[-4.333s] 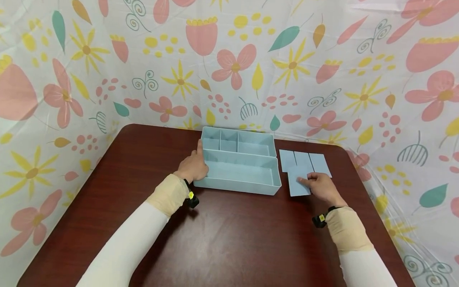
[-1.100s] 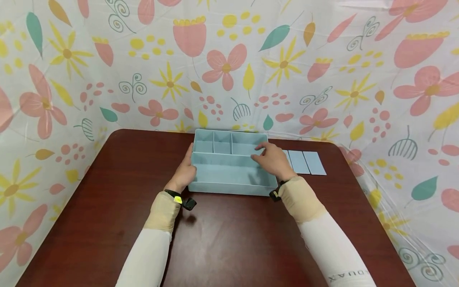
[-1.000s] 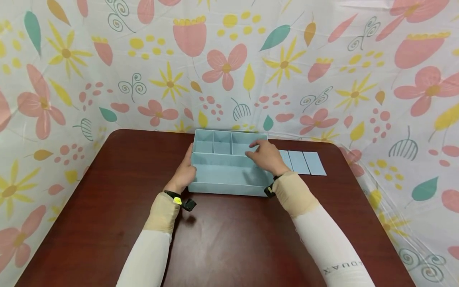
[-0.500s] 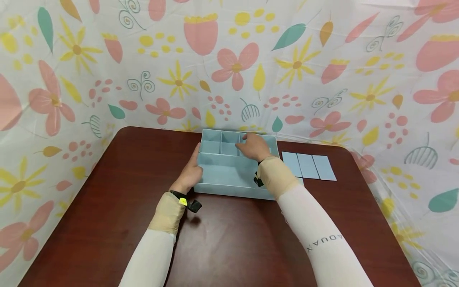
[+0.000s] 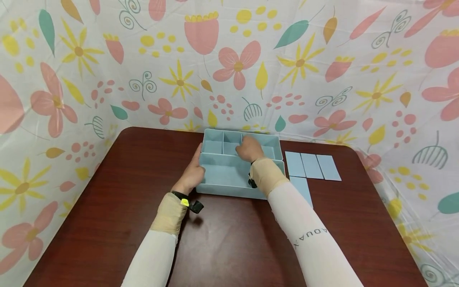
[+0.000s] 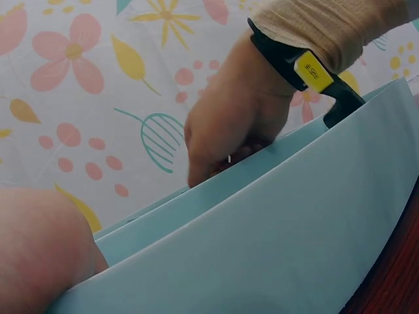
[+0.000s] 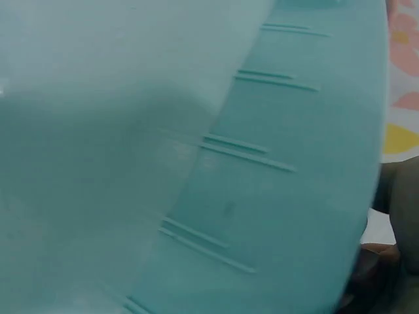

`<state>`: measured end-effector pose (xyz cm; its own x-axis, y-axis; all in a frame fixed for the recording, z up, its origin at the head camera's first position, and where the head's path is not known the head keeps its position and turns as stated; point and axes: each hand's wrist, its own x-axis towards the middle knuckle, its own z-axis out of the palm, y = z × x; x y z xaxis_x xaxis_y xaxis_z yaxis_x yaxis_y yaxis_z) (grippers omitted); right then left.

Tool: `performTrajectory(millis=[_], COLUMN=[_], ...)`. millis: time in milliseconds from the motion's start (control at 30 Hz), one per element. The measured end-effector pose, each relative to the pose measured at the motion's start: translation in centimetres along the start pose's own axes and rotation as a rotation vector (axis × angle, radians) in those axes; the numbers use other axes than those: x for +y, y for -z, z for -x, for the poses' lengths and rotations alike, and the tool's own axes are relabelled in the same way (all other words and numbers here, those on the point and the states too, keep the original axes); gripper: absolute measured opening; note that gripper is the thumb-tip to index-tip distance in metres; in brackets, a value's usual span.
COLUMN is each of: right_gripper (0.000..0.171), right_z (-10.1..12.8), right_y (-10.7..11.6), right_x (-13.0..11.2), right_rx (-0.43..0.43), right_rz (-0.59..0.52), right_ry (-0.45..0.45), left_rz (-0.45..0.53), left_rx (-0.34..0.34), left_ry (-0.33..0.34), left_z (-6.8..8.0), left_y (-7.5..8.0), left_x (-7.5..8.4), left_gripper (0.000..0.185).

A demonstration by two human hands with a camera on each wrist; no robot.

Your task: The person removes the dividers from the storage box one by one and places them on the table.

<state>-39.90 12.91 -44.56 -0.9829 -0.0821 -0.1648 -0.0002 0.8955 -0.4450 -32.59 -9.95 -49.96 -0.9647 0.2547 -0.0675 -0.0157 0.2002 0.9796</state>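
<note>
A light-blue desktop organizer box (image 5: 224, 175) sits toward the back of the table, with a long front compartment and a back row split by upright dividers. My left hand (image 5: 191, 174) holds its left wall, index finger along the outside and thumb over the rim. In the back row, my right hand (image 5: 250, 148) pinches the divider (image 5: 242, 138) between the middle and right sections; the fingertips are partly hidden. In the left wrist view the right hand (image 6: 229, 124) reaches down past the rim with curled fingers. Paired ridges line the wall (image 7: 281, 131) in the right wrist view.
Right of the box, several flat light-blue panels (image 5: 312, 166) lie in a row on the dark wooden table (image 5: 215, 239). Another panel (image 5: 301, 189) lies in front of them, partly covered by the right forearm. A floral cloth (image 5: 143, 59) hangs close behind the table.
My right hand has let go of the front panel on the table and moved left over the box to the divider. My left hand stays at the box's left side.
</note>
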Motion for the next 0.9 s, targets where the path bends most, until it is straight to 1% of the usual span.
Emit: performTrajectory(millis=[67,233,400,600,900], right_gripper=[0.048,0.053,0.053,0.052,0.05], right_z=[-0.18,-0.4,-0.31,-0.28,-0.26], right_y=[-0.41,-0.93,-0.98,-1.12,-1.07], right_x=[0.32,0.73,0.68,0.65,0.83], right_rx=[-0.007,0.001,0.011,0.028,0.034], right_rz=[-0.004,-0.008,0.0,0.015,0.0], right_ry=[0.002,0.015,0.018,0.033,0.036], left_rz=[0.003,0.001,-0.007,-0.024,-0.04], left_rx=[-0.004,-0.01,-0.016,-0.005,0.003], left_ry=[0.001,-0.007,-0.011,0.006,0.014], left_z=[0.0,-0.01,-0.1,-0.01,0.04], left_y=[-0.03,-0.01,0.07,0.09,0.02], left_x=[-0.02,-0.03,-0.11,-0.01,0.23], left_gripper=[0.094,0.093,0.092,0.094,0.095])
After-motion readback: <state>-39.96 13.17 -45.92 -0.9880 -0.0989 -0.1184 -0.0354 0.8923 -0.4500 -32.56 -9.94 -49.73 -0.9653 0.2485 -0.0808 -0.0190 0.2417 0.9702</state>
